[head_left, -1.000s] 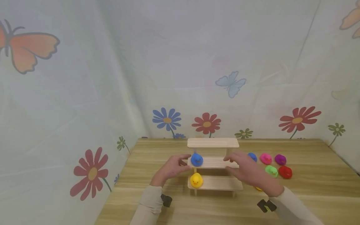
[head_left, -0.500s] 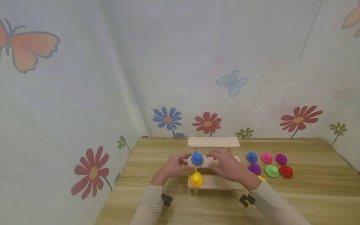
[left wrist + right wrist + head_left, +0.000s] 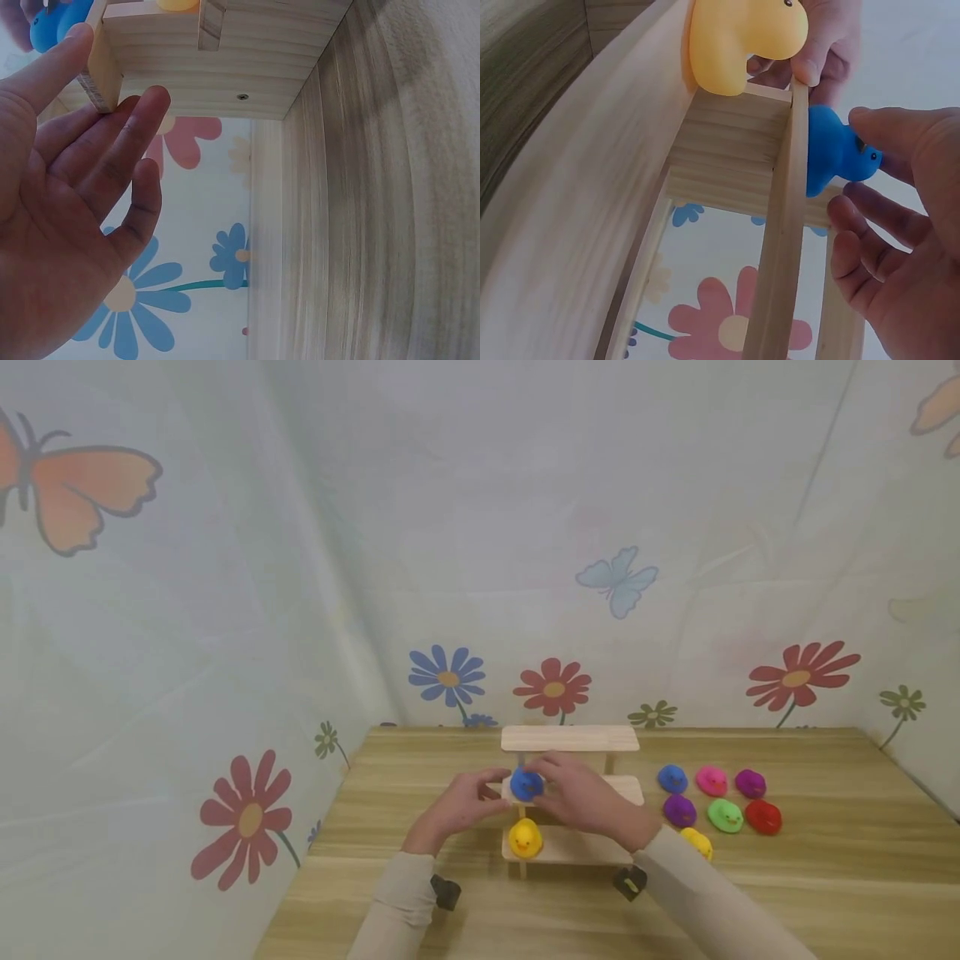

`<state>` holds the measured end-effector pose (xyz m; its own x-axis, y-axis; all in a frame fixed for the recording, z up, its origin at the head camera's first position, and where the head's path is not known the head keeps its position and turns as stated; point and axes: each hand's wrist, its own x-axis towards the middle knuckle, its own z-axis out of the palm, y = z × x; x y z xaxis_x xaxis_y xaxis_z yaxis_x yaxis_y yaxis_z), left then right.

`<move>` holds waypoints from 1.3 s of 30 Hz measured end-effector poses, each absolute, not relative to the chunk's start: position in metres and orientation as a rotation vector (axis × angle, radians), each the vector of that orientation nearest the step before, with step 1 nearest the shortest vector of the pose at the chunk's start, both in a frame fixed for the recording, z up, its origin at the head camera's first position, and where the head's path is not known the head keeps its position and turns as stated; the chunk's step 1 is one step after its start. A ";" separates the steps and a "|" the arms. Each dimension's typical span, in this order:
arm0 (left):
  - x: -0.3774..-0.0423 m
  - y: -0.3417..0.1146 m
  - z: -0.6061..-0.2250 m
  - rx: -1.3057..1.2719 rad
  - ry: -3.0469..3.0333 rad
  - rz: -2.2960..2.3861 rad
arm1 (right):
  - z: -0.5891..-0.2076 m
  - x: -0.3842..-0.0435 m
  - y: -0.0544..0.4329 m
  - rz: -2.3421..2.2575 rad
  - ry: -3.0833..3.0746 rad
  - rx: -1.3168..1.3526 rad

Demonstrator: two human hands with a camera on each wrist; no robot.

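A small wooden three-tier shelf [image 3: 570,739] stands on the table. On its middle tier, at the left end, sits a blue rubber duck [image 3: 527,785]. My right hand [image 3: 581,793] has thumb and fingers on either side of this duck, as the right wrist view also shows for the blue duck [image 3: 829,150]. My left hand [image 3: 461,806] grips the left end of the middle board, thumb on the front edge [image 3: 94,67] and fingers behind it. Below, on the lowest tier, a yellow rubber duck [image 3: 525,839] sits at the left end.
Right of the shelf, several rubber ducks lie on the wood-grain table [image 3: 840,877]: blue [image 3: 672,778], pink [image 3: 712,781], purple [image 3: 751,783], another purple [image 3: 679,811], green [image 3: 725,816], red [image 3: 763,817] and yellow [image 3: 697,843]. A flower-printed cloth [image 3: 480,527] hangs behind.
My right hand has moved left along the middle tier to the blue duck, uncovering ducks on the right. My left hand stays at the shelf end.
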<state>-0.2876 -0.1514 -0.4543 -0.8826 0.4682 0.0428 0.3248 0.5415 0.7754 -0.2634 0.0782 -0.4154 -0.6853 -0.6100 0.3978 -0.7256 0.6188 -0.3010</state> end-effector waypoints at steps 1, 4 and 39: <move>-0.288 -0.151 -0.455 0.680 2.604 1.257 | -0.416 -0.264 0.078 0.654 -2.587 1.096; -0.288 -0.151 -0.455 0.689 2.606 1.258 | -0.416 -0.266 0.076 0.679 -2.586 1.095; -0.288 -0.150 -0.455 0.668 2.598 1.278 | -0.418 -0.258 0.095 0.810 -2.578 0.962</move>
<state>-0.2878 -0.1502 -0.4552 -0.8851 0.4634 0.0438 0.3175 0.5323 0.7848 -0.2577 0.0946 -0.4176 -0.7423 -0.5153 0.4282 -0.6677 0.6229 -0.4077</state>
